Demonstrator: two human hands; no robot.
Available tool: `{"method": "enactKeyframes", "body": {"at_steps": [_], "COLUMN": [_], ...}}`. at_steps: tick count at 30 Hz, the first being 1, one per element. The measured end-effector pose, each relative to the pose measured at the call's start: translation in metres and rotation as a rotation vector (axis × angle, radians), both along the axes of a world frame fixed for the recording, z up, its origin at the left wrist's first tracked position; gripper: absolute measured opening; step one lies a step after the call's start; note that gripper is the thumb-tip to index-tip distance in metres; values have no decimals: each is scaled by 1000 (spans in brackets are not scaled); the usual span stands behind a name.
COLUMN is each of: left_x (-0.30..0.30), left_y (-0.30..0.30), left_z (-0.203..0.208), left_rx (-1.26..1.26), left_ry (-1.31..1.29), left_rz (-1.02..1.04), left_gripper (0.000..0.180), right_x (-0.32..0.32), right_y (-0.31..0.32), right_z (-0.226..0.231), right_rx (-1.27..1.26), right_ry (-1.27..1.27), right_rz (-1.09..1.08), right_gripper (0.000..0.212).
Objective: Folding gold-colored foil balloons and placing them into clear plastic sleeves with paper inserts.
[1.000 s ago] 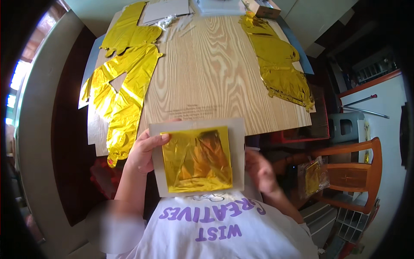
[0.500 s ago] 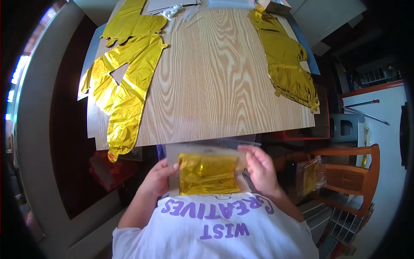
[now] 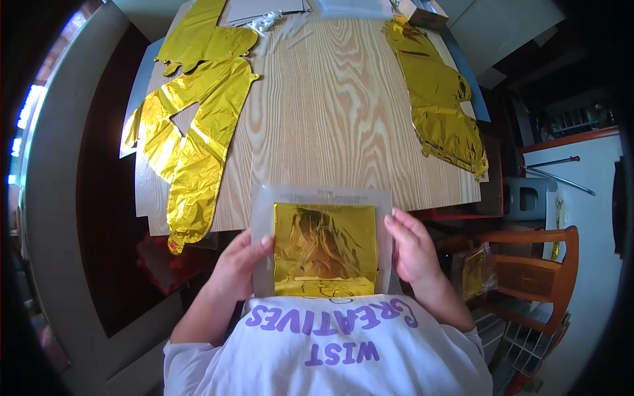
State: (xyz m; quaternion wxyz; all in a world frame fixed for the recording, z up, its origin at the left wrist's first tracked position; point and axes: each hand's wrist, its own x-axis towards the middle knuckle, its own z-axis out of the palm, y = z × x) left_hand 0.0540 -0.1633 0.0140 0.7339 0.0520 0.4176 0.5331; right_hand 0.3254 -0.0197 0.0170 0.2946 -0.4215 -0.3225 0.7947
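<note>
Between my hands is a clear plastic pouch (image 3: 323, 195) with a folded gold foil balloon (image 3: 323, 247) inside, in front of my chest. Its far end lies over the table's near edge. My left hand (image 3: 244, 261) grips the left side, thumb on top. On the opposite side, the thumb and fingers of my right hand (image 3: 413, 241) pinch the pouch's edge. A flat gold foil balloon (image 3: 208, 148) with a hole in it lies on the table at left, another gold balloon (image 3: 208, 43) beyond it. A third flat gold balloon (image 3: 439, 92) stretches along the right side.
The wood-grain table (image 3: 317, 119) carries a white bundle (image 3: 266, 22), thin clear tubes (image 3: 300, 34), clear plastic sleeves (image 3: 353, 6) and a small box (image 3: 422, 13) at its far side. To the right, a wooden chair (image 3: 564, 264) stands by a packet of gold foil (image 3: 477, 272).
The pouch has moved away from my body, up to the table's edge, and now shows flatter and fuller. Both hands still hold its sides; the right hand has shifted slightly right.
</note>
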Motion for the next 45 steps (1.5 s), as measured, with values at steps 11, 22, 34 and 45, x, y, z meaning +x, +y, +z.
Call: {"method": "enactKeyframes", "body": {"at_steps": [11,22,34,45], "left_x": [16,39,59,35], "left_y": [-23,18,7,30], "left_z": [3,-26,-39,3], "left_rx": [-27,231,246,-7], "left_ry": [65,597,613,1617], "left_rz": [-6,12,117,-500], "left_gripper": [93,104,88,117], "right_x": [22,15,25,30], "right_y": [-24,8,-26,-8], "right_z": [-14,-25,-38,-25], "right_rx": [-35,126,174,1273], "right_ry": [-204,97,-163,-1120], "right_rz": [173,212,47,-16], "right_gripper": [26,87,62,69]}}
